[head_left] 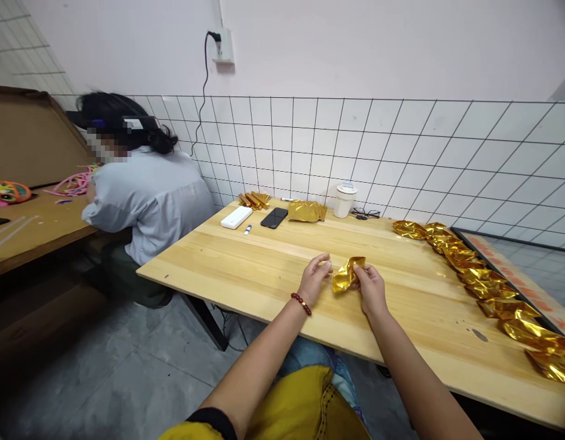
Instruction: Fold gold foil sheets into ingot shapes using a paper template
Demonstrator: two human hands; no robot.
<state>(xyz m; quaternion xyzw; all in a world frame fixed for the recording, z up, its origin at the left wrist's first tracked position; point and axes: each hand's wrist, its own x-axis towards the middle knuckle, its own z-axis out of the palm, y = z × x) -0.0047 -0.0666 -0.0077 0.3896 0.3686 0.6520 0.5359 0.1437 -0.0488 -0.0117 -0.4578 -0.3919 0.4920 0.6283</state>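
Observation:
Just above the near part of the wooden table (259, 263), my right hand (372, 290) pinches a crumpled piece of shiny gold foil (344, 276) between thumb and fingers. To the left of the foil is my left hand (313, 280), its fingers curved and apart with nothing in them. A small gap shows between its fingertips and the foil. A dark red bead bracelet (301, 304) circles the left wrist. Along the table's right side runs a row of several folded gold foil pieces (488, 288). Flat gold foil sheets (307, 211) lie near the wall.
At the back stand a white lidded cup (345, 200), glasses (367, 214), a black phone (274, 218), a white power bank (236, 217) and gold strips (255, 200). A black-framed panel (529, 269) borders the right side. A co-worker (149, 195) sits left at another table (48, 226).

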